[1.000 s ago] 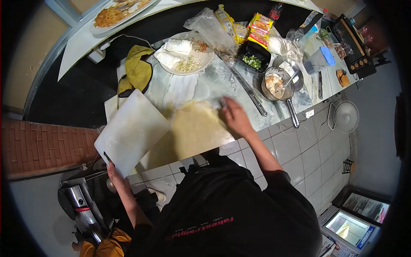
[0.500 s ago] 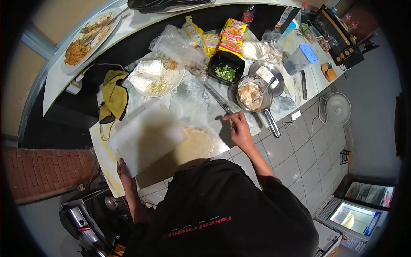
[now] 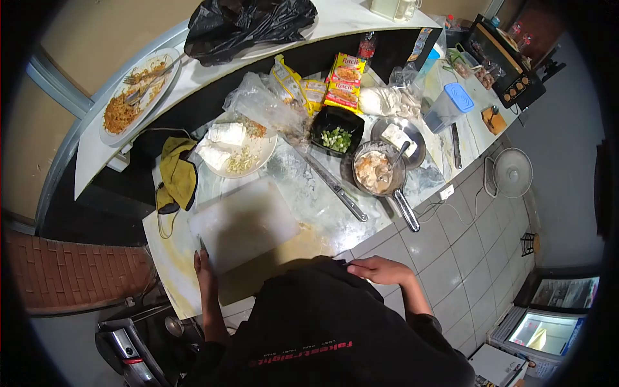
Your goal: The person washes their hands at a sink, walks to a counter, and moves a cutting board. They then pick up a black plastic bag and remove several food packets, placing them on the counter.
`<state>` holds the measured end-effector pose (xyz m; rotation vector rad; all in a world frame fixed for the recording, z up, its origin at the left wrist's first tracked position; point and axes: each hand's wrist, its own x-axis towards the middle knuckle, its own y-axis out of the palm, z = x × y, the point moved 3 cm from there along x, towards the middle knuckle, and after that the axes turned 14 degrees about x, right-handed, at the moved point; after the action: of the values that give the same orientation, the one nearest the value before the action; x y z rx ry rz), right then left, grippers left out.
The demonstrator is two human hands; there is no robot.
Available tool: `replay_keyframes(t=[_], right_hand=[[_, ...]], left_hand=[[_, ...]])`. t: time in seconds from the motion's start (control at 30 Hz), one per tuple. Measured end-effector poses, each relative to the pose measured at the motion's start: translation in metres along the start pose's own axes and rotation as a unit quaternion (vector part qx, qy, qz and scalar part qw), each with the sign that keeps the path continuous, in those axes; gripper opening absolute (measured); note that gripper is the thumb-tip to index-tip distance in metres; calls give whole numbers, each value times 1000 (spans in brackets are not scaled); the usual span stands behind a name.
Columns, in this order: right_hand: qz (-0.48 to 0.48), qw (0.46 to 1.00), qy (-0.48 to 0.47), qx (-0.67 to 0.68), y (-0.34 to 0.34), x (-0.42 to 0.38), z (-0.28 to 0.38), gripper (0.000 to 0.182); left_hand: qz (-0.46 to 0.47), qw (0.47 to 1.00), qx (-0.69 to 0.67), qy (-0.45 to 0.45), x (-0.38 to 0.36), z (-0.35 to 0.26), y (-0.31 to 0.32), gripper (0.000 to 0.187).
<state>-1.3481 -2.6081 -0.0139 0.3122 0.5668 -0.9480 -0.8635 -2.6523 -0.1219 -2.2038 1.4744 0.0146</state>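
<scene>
My left hand is closed at the near left edge of the white cutting board, its fingers on that edge. My right hand is beside my front, fingers together and pinching the edge of the black shirt. A long knife lies on the counter beyond it, handle toward me. Farther right stands a pan with creamy food and a spoon. A black bowl holds chopped greens. White blocks and chopped bits lie on a plate.
Yellow-black cloth lies left of the board. Behind are a plastic bag and Racik packets. A lidded container and another knife are at right. A noodle plate and black bag rest on the raised ledge.
My right hand has left the knife handle and drawn back to the shirt. The knife now lies untouched. The view has shifted, showing more of the black bag; my left hand stays by the board.
</scene>
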Motion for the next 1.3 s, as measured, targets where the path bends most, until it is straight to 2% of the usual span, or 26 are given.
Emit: replay_keyframes(t=[0.03, 0.07, 0.1, 0.17, 0.2, 0.23, 0.27, 0.3, 0.37, 0.4, 0.43, 0.5, 0.63, 0.7, 0.73, 0.77, 0.87, 1.0, 1.1, 1.23, 1.3], right_hand=[[20, 996, -11, 87, -5, -7, 8, 40], [-7, 987, -44, 154, -13, -11, 14, 35], [-8, 987, -49, 151, -16, -17, 23, 35], [-245, 953, -168, 48, -39, -30, 46, 33], [-244, 952, -177, 43, -46, -29, 46, 33], [-405, 885, -210, -95, -61, -36, 45, 36], [-546, 772, -233, -225, -71, -44, 45, 39], [-547, 769, -243, -226, -77, -44, 41, 39], [-613, 725, -97, -299, -89, -46, 20, 43], [-588, 752, -103, -281, -101, -39, -6, 45], [-587, 749, -113, -285, -105, -37, -8, 45], [-466, 870, -19, -159, -111, -23, -18, 44], [-468, 865, -59, -172, -115, -5, -24, 41], [-440, 898, -11, -2, -108, -1, -15, 36], [-474, 877, -58, -55, -106, 1, -14, 34], [-474, 877, -60, -57, -106, 5, -19, 34], [-519, 837, -165, -54, -106, 12, -29, 31], [-510, 845, -161, -10, -95, 9, -36, 28], [-511, 848, -132, 38, -83, -17, -15, 27], [-509, 839, -181, 66, -82, -54, 29, 25], [-493, 863, -105, 30, -95, -76, 56, 29]], left_hand=[[-50, 997, 61, 8, 6, 11, 2, 51], [-126, 990, 46, -33, 13, 33, 7, 44], [-128, 990, 42, -29, 17, 28, 6, 44], [1, 981, 185, 59, 23, 11, 6, 36], [-34, 953, 298, 48, 10, -24, 15, 35], [-42, 954, 292, 53, 7, -31, 20, 35], [-40, 939, 330, 88, 5, -39, 25, 35], [-39, 921, 368, 124, 4, -45, 31, 36], [-69, 927, 340, 142, 5, -51, 36, 32], [-74, 916, 366, 148, 6, -48, 38, 28], [-80, 904, 391, 151, 7, -44, 39, 24], [-99, 899, 399, 152, 6, -52, 38, 25], [-82, 910, 381, 141, -2, -76, 37, 30], [-85, 913, 371, 143, -7, -84, 35, 30], [-85, 917, 353, 166, -9, -87, 35, 29], [-85, 920, 333, 188, -11, -90, 36, 28], [-94, 915, 336, 202, -8, -86, 39, 26], [-78, 924, 321, 191, -10, -89, 42, 26], [-83, 923, 320, 197, -9, -90, 43, 25], [-86, 921, 306, 224, -8, -94, 47, 24], [-82, 920, 304, 231, -6, -102, 48, 24]])
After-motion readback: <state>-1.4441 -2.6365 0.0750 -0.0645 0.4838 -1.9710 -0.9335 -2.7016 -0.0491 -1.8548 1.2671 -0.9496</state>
